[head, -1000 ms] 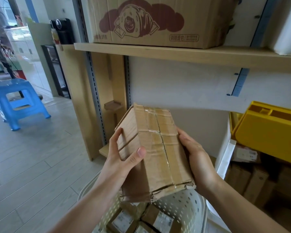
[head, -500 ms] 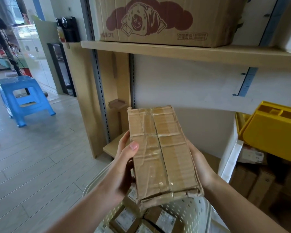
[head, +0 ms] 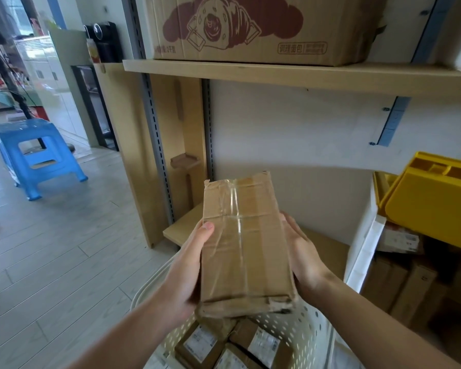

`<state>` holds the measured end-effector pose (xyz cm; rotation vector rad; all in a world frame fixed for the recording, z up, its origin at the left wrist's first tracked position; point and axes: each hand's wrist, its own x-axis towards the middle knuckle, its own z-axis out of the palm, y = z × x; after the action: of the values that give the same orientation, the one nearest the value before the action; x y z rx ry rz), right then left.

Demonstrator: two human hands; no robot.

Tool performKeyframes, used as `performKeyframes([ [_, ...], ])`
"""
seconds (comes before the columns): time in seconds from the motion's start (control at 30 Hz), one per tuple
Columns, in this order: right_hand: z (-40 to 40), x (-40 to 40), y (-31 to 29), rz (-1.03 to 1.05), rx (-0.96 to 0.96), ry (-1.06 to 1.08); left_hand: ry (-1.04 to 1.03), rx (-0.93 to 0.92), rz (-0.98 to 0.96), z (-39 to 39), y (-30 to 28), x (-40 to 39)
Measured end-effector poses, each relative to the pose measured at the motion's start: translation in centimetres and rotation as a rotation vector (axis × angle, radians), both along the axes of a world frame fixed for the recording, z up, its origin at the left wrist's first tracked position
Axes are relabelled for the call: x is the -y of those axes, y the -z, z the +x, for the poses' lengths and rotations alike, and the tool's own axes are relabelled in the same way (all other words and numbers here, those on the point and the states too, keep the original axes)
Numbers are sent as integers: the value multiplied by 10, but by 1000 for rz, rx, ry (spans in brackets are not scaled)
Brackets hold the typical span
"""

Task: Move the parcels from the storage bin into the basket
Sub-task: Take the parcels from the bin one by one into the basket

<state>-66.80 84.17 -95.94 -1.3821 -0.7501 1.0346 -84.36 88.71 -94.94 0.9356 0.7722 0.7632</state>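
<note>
A taped cardboard parcel [head: 246, 243] is gripped between the left hand [head: 186, 265] and right hand [head: 302, 258] above the perforated basket [head: 301, 326]; lowering it among parcels already inside appears next.

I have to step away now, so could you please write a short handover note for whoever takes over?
Left hand and right hand both grip the taped cardboard parcel, held above the basket.
Done: several labelled parcels already lie in the basket.
Left: lower this parcel in, then fetch the rest from the storage bin on the right, where more parcels show.
</note>
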Motion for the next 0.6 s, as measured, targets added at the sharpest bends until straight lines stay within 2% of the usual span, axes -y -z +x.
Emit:
performKeyframes([
  [0.13,9,4,4,51,60,79,-191,-92,40,-6,5,-12],
  [0.23,13,4,-6,111,26,131,-274,-9,112,-8,9,-20],
  [0.3,11,9,-16,183,16,89,-299,57,129,-10,6,-19],
  [0.43,7,17,-25,263,-68,-141,-294,102,142,-9,4,-18],
  [0.5,7,18,-25,277,-63,-222,-333,62,209,-7,3,-18],
  [0.6,7,19,-21,246,5,-234,-434,-78,377,-6,2,-20],
])
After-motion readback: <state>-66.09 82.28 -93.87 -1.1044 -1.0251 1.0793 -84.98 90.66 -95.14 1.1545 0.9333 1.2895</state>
